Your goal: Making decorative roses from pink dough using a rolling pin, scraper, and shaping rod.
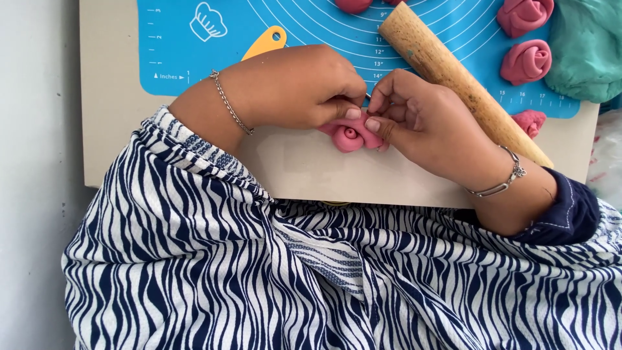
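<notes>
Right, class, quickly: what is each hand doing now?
Left hand: closed, fingers pinching the pink clay rose.
Right hand: closed, fingers pinching the same rose.

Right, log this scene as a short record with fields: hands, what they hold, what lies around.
left hand: fingertips pinching the pink clay rose
right hand: fingertips on the same rose, from the other side
surface: beige board under a blue measuring mat
nearby: wooden rolling pin; finished pink roses on the mat; teal clay lump; yellow tool, partly hidden

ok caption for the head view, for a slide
Both hands pinch a pink clay rose beside a wooden rolling pin.
</notes>
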